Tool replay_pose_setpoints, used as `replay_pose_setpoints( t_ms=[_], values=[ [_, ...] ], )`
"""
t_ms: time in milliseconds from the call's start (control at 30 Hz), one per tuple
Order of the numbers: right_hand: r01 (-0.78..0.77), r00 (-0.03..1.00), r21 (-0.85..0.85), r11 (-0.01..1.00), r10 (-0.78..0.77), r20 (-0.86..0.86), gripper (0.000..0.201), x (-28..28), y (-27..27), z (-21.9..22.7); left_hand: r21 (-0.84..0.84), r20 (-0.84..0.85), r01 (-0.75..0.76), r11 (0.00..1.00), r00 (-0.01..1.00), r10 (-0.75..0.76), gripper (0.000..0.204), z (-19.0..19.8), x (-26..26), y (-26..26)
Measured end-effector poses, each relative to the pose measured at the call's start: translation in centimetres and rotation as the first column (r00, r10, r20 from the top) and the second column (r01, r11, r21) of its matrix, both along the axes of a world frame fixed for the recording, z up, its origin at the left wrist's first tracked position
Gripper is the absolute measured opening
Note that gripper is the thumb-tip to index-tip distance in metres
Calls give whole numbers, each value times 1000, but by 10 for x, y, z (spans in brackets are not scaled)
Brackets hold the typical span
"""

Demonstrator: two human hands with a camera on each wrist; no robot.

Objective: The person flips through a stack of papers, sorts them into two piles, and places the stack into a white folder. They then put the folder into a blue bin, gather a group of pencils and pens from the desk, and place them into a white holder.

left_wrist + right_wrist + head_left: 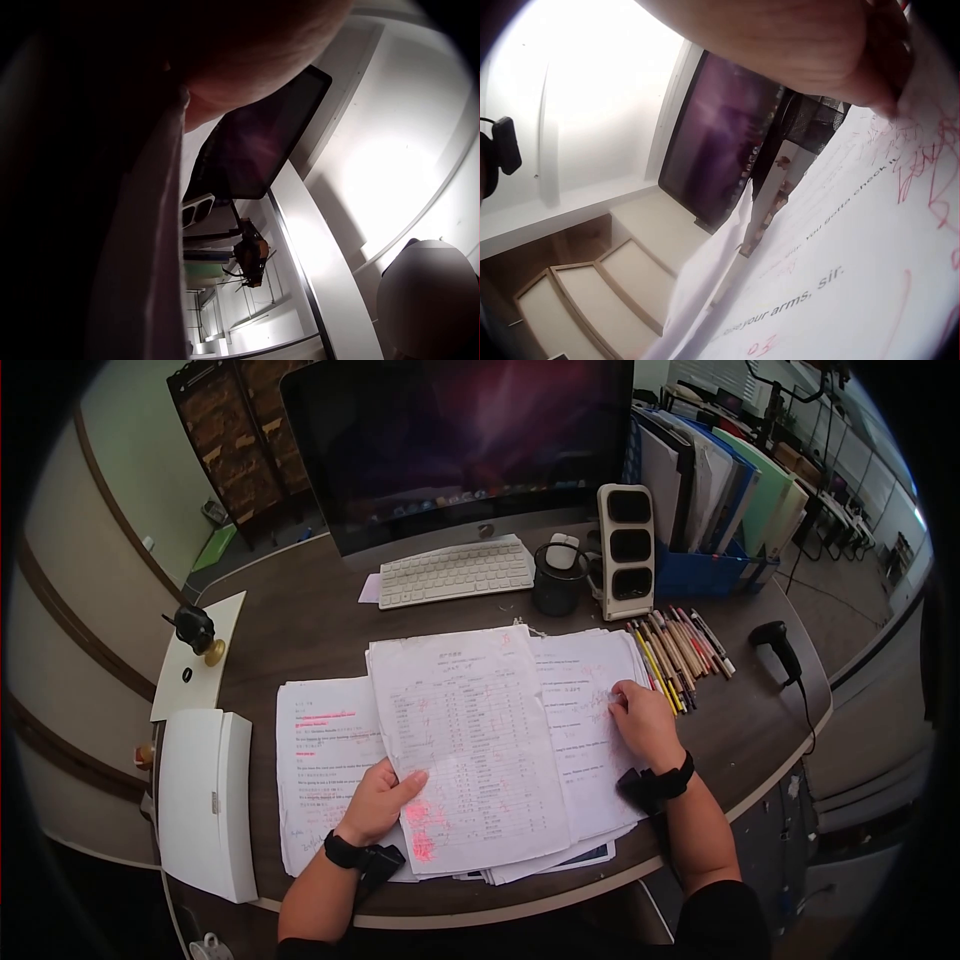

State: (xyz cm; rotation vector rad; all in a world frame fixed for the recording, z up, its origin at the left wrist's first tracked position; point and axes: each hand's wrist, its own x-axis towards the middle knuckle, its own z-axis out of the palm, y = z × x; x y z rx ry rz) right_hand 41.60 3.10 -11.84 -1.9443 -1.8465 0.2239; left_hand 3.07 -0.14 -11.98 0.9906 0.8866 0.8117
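Observation:
My left hand (380,802) grips the lower left edge of a printed sheet (470,720), thumb on top and fingers hidden beneath. The sheet carries table-like rows of small print and red scribbles at its lower left corner. To its right, partly covered by it, is another printed paper (590,735) with red handwriting. My right hand (650,726) pinches this paper near its right edge; in the right wrist view the thumb (877,94) meets the page beside red scrawl. Under the left side lies a marked-up paper (325,760) with pink highlighting.
Behind the papers stand a white keyboard (455,573), a black mesh cup (558,595) and a monitor (460,450). Several pencils (680,650) lie right of the papers, near a black scanner (778,648). A white machine (205,805) sits left; a blue file holder (705,575) stands back right.

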Motion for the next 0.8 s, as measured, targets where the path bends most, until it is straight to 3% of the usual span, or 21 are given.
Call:
replay_pose_setpoints(
  t_ms=[200, 333, 400, 433, 500, 667, 767, 800],
  values=[
    [-15, 991, 42, 999, 9, 134, 14, -4, 1, -4, 0, 11, -5, 1000, 1000, 5, 37, 0, 0, 0],
    [-30, 997, 61, 998, 25, 79, 14, -3, 1, -4, 3, 30, -23, 1000, 999, 23, 37, -1, 1, -1],
    [-22, 997, 34, 999, 24, -69, 15, 3, 1, -1, 13, 58, -36, 999, 998, 35, 37, -2, 0, -1],
    [-28, 997, 42, 999, 31, -64, 15, 5, 1, 5, 16, 85, -52, 999, 995, 50, 36, -2, -1, -1],
    [-14, 954, -47, 999, -1, -301, 18, 9, -2, 20, -13, 126, -81, 997, 989, 82, 36, 1, -5, -2],
    [-100, 879, -45, 994, 67, -473, 20, 25, -6, 37, -45, 253, -127, 991, 958, 134, 36, 11, -15, 2],
    [-172, 648, -97, 980, 38, -760, 24, 31, -10, 49, -32, 186, -174, 984, 966, 177, 36, 15, -22, 5],
    [-180, 651, -98, 979, 44, -758, 24, 33, -10, 55, -35, 171, -166, 985, 971, 170, 35, 16, -24, 6]
  ],
)
